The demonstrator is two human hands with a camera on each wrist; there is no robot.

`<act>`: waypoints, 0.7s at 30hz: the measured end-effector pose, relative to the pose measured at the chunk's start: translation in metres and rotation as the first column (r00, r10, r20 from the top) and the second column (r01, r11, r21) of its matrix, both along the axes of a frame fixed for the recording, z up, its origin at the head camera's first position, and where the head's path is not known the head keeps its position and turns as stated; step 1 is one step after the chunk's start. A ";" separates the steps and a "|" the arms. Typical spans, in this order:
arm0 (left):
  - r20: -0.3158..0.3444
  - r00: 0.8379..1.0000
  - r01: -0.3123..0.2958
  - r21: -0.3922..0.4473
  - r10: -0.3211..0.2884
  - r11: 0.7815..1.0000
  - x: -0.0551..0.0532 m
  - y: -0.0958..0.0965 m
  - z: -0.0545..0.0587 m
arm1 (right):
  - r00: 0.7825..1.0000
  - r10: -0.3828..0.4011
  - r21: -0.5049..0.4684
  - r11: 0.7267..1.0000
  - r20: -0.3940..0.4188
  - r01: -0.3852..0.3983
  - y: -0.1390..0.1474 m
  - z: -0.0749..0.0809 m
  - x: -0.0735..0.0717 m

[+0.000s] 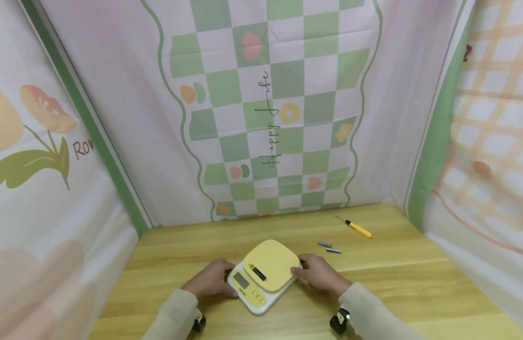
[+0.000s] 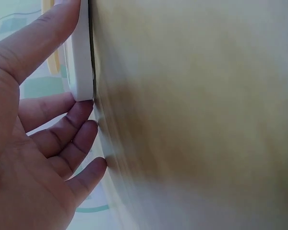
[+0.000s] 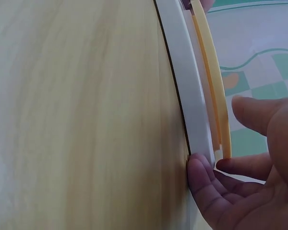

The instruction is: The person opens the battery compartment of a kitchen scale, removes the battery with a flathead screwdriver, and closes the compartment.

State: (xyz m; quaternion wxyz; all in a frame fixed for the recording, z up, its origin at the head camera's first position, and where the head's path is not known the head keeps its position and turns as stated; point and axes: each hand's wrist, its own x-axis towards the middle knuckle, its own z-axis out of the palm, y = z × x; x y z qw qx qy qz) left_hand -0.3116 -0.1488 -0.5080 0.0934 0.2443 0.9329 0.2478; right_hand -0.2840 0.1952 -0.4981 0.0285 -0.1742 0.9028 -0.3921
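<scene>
A kitchen scale (image 1: pixel 260 276) with a white base and a yellow, rounded square plate (image 1: pixel 273 264) lies flat on the wooden table, turned at an angle. Its small grey display (image 1: pixel 241 280) and buttons face the near left. My left hand (image 1: pixel 214 279) holds the left corner, thumb along the near side; in the left wrist view its fingers bend round the white base (image 2: pixel 83 62). At the right corner is my right hand (image 1: pixel 318 273), fingers curled against the rim. Its thumb (image 3: pixel 252 111) stands out over the yellow plate's edge in the right wrist view.
Two small silvery cylinders, apparently batteries (image 1: pixel 333 250), lie right of the scale and beyond it. Farther back right lies a screwdriver (image 1: pixel 358 228) with a yellow handle. Patterned cloth (image 1: pixel 287 141) hangs behind the table (image 1: pixel 189 241) and along both sides.
</scene>
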 end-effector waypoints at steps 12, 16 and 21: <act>0.013 1.000 -0.028 0.045 0.027 0.999 0.009 0.003 0.006 | 0.997 -0.065 -0.062 0.996 0.037 0.067 -0.005 -0.004 -0.009; 0.024 0.999 -0.038 0.065 0.036 0.997 0.012 0.004 0.008 | 0.992 -0.115 -0.093 0.988 0.052 0.119 -0.006 -0.006 -0.013; 0.031 0.998 -0.052 0.074 0.049 0.996 0.016 0.005 0.007 | 0.979 -0.186 -0.133 0.972 0.078 0.195 -0.007 -0.008 -0.016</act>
